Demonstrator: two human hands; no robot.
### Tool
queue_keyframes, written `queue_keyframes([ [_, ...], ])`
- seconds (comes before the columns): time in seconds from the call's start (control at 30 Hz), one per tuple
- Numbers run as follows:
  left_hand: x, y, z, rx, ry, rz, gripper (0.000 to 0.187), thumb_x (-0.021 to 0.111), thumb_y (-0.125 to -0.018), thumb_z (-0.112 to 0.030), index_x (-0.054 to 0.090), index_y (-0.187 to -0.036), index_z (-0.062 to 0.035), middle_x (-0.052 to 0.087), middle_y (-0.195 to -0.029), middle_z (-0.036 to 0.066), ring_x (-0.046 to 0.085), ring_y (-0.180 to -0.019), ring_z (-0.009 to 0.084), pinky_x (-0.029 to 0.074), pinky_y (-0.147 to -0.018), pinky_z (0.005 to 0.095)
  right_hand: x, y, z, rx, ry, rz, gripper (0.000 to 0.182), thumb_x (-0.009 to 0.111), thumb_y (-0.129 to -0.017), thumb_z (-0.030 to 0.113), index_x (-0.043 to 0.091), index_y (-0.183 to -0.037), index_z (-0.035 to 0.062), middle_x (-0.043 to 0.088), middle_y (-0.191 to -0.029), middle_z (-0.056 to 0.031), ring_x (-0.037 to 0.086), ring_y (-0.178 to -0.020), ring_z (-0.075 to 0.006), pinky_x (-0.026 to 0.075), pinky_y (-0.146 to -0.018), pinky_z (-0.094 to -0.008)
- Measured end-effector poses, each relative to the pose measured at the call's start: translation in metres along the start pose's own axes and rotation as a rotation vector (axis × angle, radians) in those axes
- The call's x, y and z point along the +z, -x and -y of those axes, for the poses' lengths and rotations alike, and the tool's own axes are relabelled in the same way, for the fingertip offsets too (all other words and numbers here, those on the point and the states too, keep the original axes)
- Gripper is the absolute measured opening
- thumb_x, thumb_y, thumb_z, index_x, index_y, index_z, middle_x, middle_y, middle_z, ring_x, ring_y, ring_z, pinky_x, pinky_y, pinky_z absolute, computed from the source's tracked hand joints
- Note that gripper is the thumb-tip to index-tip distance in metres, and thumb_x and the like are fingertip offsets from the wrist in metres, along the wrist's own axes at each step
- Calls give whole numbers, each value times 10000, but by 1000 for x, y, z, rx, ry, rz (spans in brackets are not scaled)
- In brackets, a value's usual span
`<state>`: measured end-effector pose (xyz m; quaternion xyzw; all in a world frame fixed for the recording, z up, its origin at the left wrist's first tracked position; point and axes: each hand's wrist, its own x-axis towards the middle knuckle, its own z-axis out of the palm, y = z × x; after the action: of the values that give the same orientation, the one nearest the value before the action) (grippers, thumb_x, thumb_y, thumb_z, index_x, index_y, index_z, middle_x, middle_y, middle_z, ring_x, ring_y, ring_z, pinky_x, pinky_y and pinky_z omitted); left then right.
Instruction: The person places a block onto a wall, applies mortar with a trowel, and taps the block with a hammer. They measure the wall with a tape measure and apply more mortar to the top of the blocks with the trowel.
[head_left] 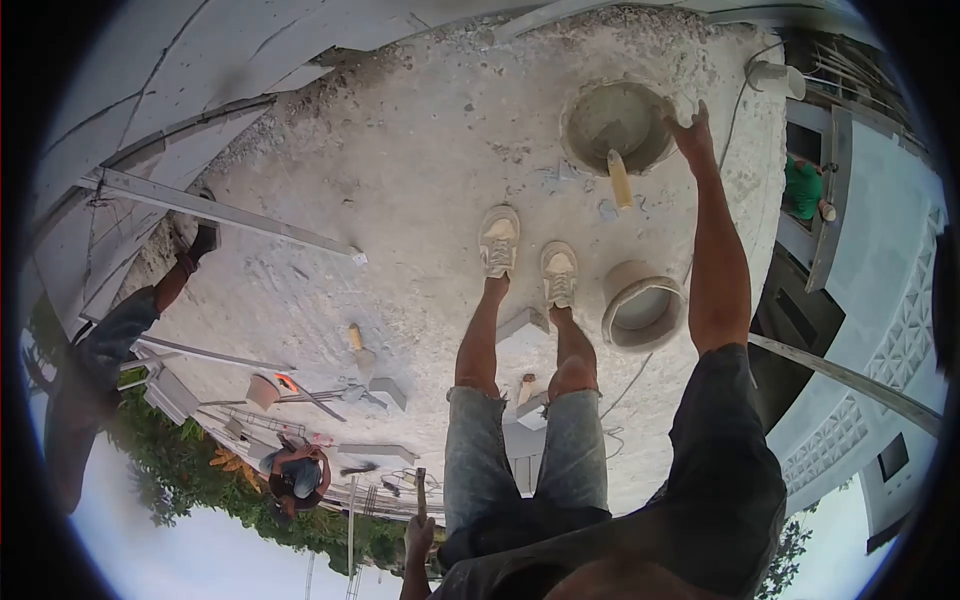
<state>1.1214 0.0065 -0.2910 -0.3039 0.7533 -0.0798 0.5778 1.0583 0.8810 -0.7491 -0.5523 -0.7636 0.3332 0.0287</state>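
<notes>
The view hangs upside down over a rough concrete floor [400, 170]. The person's right hand [693, 135] is stretched out on a bare arm, its fingers [700, 112] spread and loose, gripping nothing, resting at or just against the rim of a round bucket of grey mortar [620, 122]; whether they truly touch the rim cannot be told. A trowel with a pale wooden handle [620, 178] leans out of that bucket, its handle pointing toward the person's feet, just beside the fingers on the side of the shoes. An empty second bucket [642, 305] lies farther back along the arm, beside the forearm and near the right shoe. The 2 dusty shoes [528, 258] stand side by side on the floor, well apart from the outstretched fingers, with frayed denim shorts [525, 450] above the knees. The left hand [419, 535] shows at the bottom edge, far from the right fingers, closed round the handle of a hammer [421, 488] whose head points away from the wrist. Out beyond it another person in a cap [298, 475] crouches among scattered tools, and a brick trowel [358, 345] lies on the floor between that person and the shoes. A long metal straightedge [225, 212] lies across the floor at the far side, near a third person's leg [165, 290]. Someone in a green shirt [803, 188] stands below the slab edge, past the mortar bucket.
</notes>
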Motion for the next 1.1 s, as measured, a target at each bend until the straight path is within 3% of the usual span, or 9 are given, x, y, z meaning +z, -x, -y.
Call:
queue_keyframes([
  [0.07,-6,21,-23,-91,83,30,485,666,-864,-372,583,-1151,11,633,-895,137,677,-735,277,619,-530,409,-6,4,34,140,182,15,911,735,-793,535,412,-1441,-18,613,-1239,-276,695,-981,-306,524,-870,-392],
  [0.17,33,-6,24,86,27,-77,459,621,-864,-392,620,-1088,9,672,-837,177,696,-742,300,582,-571,407,27,14,37,40,-370,168,430,638,-952,313,584,-1281,41,670,-961,-71,628,-779,-134,551,-689,-321],
  [0.2,19,29,-26,-80,193,-6,451,616,-864,-392,624,-1078,5,673,-827,167,692,-703,299,542,-578,407,29,29,61,259,-419,360,463,631,-948,341,568,-1303,50,661,-1035,-84,630,-822,-179,554,-698,-351],
  [0.33,33,82,-33,19,426,54,495,644,-856,-422,634,-1093,12,663,-789,143,673,-747,268,529,-659,428,76,88,12,83,-130,334,703,661,-874,286,373,-1462,30,584,-1211,-149,590,-953,-222,503,-658,-366],
  [0.37,68,71,3,107,451,44,522,654,-850,-444,638,-1109,9,668,-819,149,679,-786,256,529,-625,408,47,129,58,111,-258,462,780,662,-860,258,308,-1483,-50,495,-1386,-252,488,-1296,-353,416,-1046,-417],
  [0.4,83,77,19,67,384,96,527,658,-848,-452,638,-1111,5,670,-880,163,681,-789,240,551,-597,366,60,139,35,-3,-219,306,734,692,-839,207,346,-1475,86,568,-1187,-128,576,-998,-240,488,-736,-395],
  [0.6,170,129,51,-164,824,227,419,690,-866,-381,644,-1067,-16,583,-789,82,627,-662,227,570,-550,376,-62,226,183,308,-393,505,601,690,-823,162,453,-1375,184,541,-1320,-91,517,-1157,-268,474,-831,-483],
  [0.7,210,130,64,-217,1068,376,240,659,-919,-301,616,-895,-66,421,-568,2,425,-487,131,505,-535,342,-69,282,231,185,-369,532,523,677,-793,73,510,-1289,87,595,-1017,-65,551,-730,-170,382,-430,-276],
  [1.1,200,138,49,-147,1801,554,263,640,-951,-213,523,-765,-68,311,-500,-11,268,-376,140,313,-389,336,22,452,413,94,-307,729,372,786,-737,210,570,-1020,104,564,-840,-55,493,-641,-182,395,-500,-338],
])
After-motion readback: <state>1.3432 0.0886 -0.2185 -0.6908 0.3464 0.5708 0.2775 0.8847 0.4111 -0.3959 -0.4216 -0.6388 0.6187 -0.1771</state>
